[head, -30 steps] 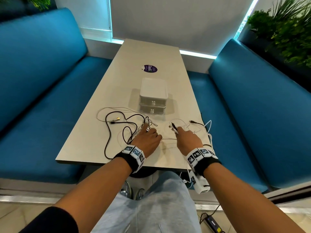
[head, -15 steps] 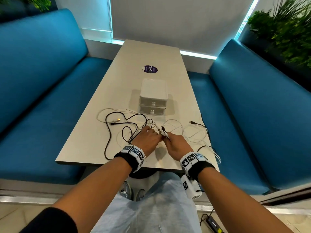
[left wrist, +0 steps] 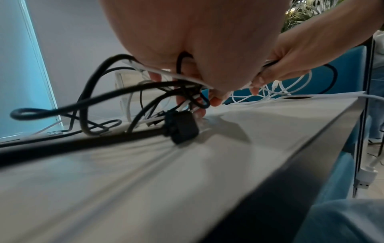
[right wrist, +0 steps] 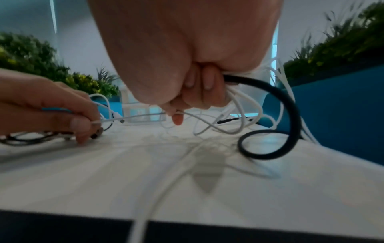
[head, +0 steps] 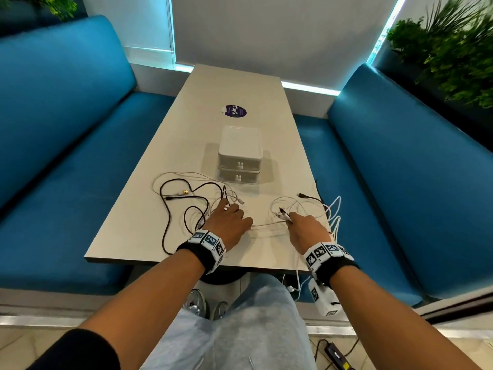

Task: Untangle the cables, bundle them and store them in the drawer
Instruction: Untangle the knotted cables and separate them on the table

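Tangled black cables (head: 170, 209) and white cables (head: 296, 206) lie on the near end of the pale table (head: 234, 92). My left hand (head: 226, 217) grips a knot of black and white cables (left wrist: 187, 92) at the left. My right hand (head: 301, 225) grips a bunch of white cables and one black cable (right wrist: 290, 115), with connector ends (head: 281, 213) sticking out past its fingers. A thin white cable (head: 266, 225) stretches between the two hands. The white two-drawer box (head: 240, 156) stands behind, both drawers shut.
Blue benches (head: 66, 145) flank the table on both sides. White cable loops (head: 334, 217) hang over the table's right edge. A purple sticker (head: 234, 111) lies beyond the drawer box. A power strip (head: 337, 356) sits on the floor.
My hands met at the middle half a second ago and have now pulled apart. The right hand moved right with its bunch, drawing a white cable taut between them.
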The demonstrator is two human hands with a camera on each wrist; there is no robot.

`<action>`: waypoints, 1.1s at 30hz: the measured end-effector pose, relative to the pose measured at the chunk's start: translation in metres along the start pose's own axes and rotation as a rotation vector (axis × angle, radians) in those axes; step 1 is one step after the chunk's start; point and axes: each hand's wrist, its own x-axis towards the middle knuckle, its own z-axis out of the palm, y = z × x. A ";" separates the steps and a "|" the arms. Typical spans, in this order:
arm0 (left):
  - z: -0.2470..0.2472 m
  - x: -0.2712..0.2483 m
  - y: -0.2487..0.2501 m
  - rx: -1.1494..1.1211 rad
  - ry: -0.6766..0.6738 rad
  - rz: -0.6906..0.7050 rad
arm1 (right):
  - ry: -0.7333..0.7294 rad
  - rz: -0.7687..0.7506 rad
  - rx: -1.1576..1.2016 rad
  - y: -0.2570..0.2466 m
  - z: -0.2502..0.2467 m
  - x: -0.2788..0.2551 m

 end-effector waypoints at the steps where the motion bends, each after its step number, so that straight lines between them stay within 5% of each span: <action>1: -0.001 0.000 0.002 -0.006 -0.029 0.006 | 0.022 0.011 0.040 -0.004 0.000 0.001; 10: -0.016 0.002 0.006 -0.010 -0.115 -0.012 | 0.136 -0.156 0.245 -0.040 -0.005 0.006; 17: -0.020 0.003 0.009 -0.066 -0.092 0.005 | -0.012 -0.274 0.284 -0.053 0.014 0.006; 24: -0.017 0.000 0.007 -0.054 -0.128 -0.024 | -0.111 -0.253 0.223 -0.042 0.016 0.011; 33: -0.009 0.004 -0.001 -0.069 -0.166 -0.112 | -0.014 -0.023 -0.064 -0.003 0.002 0.012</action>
